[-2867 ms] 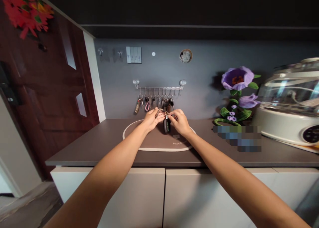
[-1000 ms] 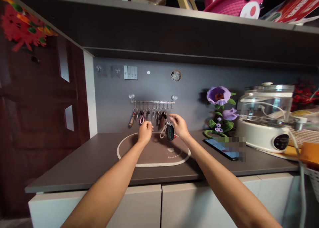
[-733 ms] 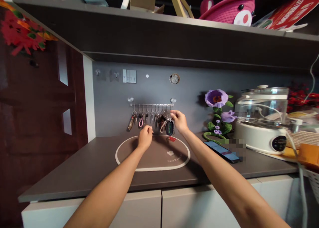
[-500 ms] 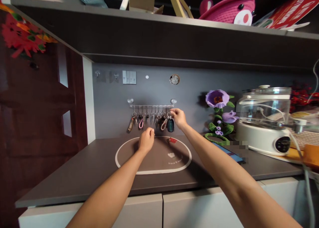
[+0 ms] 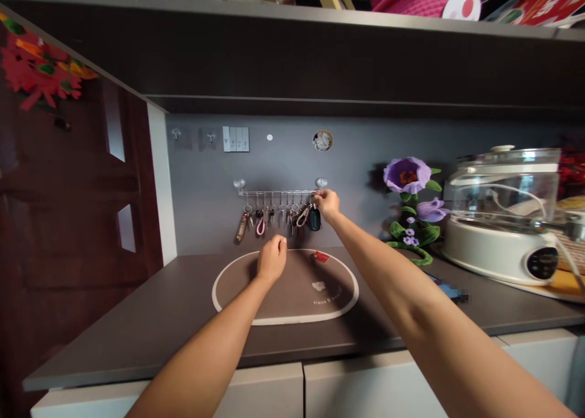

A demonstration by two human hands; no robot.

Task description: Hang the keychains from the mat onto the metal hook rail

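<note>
My right hand reaches up to the right end of a metal hook rail on the grey wall, its fingers pinched on the ring of a dark car key fob with a braided strap. The fob hangs right at the rail's last hooks. Several other keys dangle along the rail to the left. My left hand hovers loosely curled over the far edge of an oval brown mat on the counter, holding nothing I can see.
A small red item lies on the mat. A purple knitted flower, a phone and a white cooker with a glass lid stand to the right. A dark wooden door is at left. A shelf runs overhead.
Both hands worked on the key bunch over the mat; then my right hand lifted the fob up to the right end of the rail while my left hand let go and sank toward the mat.
</note>
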